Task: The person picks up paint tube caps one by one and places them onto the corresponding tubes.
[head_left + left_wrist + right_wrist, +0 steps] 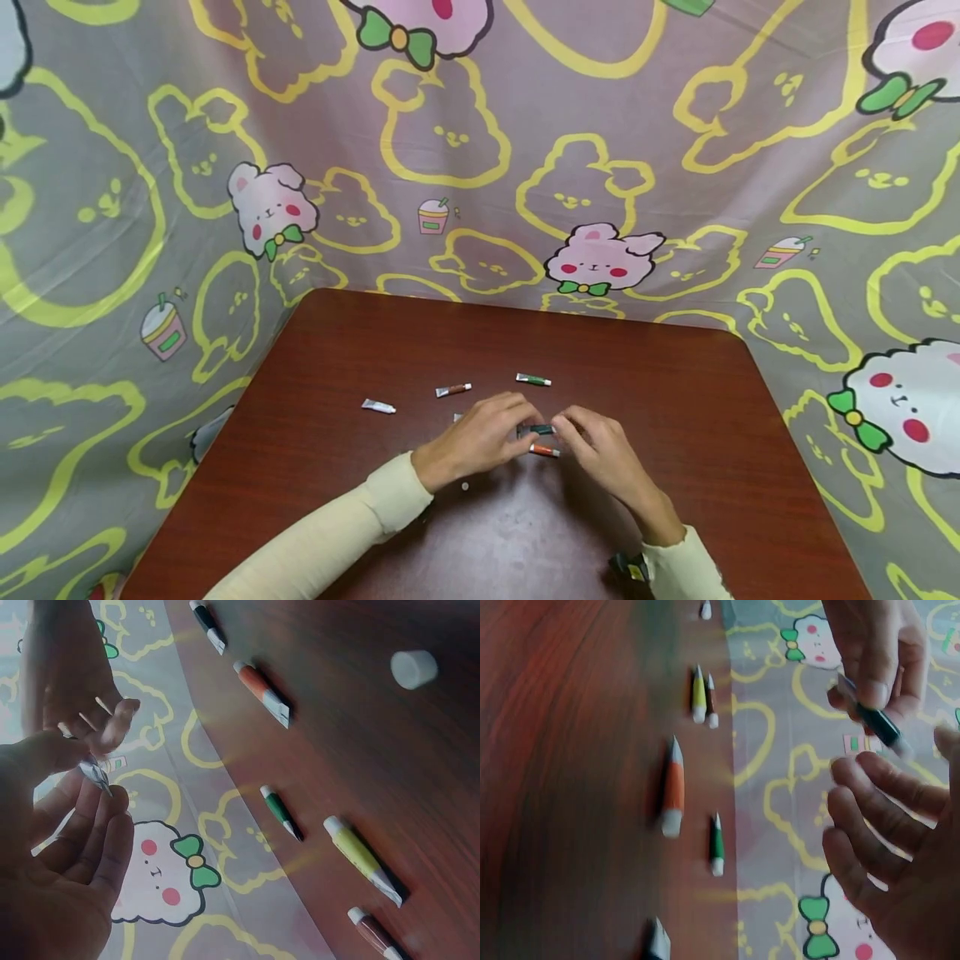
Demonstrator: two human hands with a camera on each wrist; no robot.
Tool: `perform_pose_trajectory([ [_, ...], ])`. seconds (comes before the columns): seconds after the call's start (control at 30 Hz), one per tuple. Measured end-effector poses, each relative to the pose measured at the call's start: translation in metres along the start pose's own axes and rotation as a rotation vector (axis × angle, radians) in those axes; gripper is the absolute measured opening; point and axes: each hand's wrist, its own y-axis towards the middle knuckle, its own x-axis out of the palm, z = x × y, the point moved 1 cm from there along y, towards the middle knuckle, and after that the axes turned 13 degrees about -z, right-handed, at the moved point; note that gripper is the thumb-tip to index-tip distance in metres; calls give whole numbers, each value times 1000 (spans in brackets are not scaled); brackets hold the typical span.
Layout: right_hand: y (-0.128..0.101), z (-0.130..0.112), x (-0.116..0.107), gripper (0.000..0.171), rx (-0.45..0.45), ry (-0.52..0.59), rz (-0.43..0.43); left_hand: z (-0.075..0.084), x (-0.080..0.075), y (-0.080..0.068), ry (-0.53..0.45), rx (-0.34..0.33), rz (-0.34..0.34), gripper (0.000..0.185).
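My left hand (487, 431) pinches a dark green paint tube (879, 724) between thumb and fingers, raised off the table. The tube's white cap end points at my right hand (606, 454). In the right wrist view the right hand's fingers (889, 817) are spread and loosely bent beside that cap end, gripping nothing that I can see. An orange paint tube (544, 451) lies just below the hands. A green tube (533, 380) lies beyond them. The left wrist view shows a yellow tube (364, 859) and a black tube (208, 626), mostly hidden in the head view.
A brown tube (453, 389) and a white tube (378, 407) lie to the left on the dark wooden table (345, 350). One loose white cap (465, 486) sits near the left forearm. Patterned cloth (480, 167) hangs around the table's back and sides.
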Motion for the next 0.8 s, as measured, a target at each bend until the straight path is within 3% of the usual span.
perform_pose_trajectory([
  [0.03,-1,1,-2,5,-7,4,-15,-1,0,-1,-3,-5,-1,12],
  [0.13,-3,3,-7,22,-59,-2,-47,-3,0,-2,-5,-10,2,11],
  [0.27,-3,5,-11,21,-121,-39,-49,-3,-1,-2,-12,3,4,11],
  [0.5,-2,5,-10,15,-140,-96,-58,1,0,0,2,13,2,12],
  [0.8,-3,6,-5,16,-155,-72,-65,4,3,-1,34,51,14,15],
])
